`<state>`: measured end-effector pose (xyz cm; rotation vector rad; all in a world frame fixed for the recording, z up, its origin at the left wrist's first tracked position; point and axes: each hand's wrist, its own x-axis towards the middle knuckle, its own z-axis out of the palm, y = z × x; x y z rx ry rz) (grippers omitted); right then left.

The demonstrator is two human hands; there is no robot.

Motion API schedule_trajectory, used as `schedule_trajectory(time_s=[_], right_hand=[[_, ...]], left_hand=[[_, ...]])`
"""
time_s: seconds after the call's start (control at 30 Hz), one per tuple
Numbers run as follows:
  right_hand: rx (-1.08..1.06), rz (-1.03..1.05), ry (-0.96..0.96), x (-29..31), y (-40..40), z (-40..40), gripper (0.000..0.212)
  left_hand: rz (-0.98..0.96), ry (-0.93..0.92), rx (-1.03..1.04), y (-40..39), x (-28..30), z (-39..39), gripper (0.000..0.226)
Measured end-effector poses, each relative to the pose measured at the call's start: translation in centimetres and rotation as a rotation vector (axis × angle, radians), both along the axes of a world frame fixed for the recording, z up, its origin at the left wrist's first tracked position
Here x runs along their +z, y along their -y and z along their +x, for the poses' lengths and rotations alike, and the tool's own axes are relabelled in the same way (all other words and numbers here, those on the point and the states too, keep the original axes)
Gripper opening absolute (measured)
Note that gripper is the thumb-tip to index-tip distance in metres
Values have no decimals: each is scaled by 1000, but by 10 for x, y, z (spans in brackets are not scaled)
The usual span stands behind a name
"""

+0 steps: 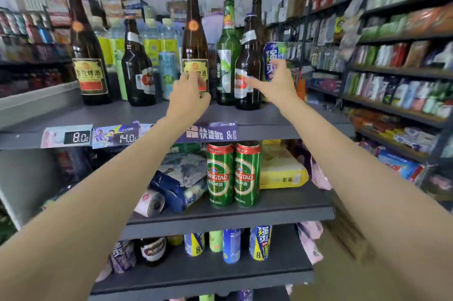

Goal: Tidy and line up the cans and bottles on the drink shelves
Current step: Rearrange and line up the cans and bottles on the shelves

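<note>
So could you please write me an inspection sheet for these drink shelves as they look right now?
Surface: top shelf dark grey, price tags along its front edge.
Job's things: tall brown bottle and green bottle upright on top shelf; blue can at its right end; two green cans side by side on the middle shelf.
Clutter: fallen can on its side beside soft packs, middle shelf.
Grippers: left hand at the tall brown bottle's label; right hand reaching by the blue can, grip unclear.
Cables: nothing seen.
Surroundings: packed shop shelves to the right.
</note>
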<state>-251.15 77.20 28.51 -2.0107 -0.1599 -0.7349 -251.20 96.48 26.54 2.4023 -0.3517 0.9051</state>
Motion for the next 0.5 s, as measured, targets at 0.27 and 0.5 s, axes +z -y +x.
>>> schedule_trajectory(time_s=[0.27,0.5], right_hand=[[-18,33,-71,5,-16,85,106],[-28,96,101,-4,-10,88,94]], left_hand=[[-129,-223,-5,10,-9,34,29],[-68,-120,-23,10,-14,32,19]])
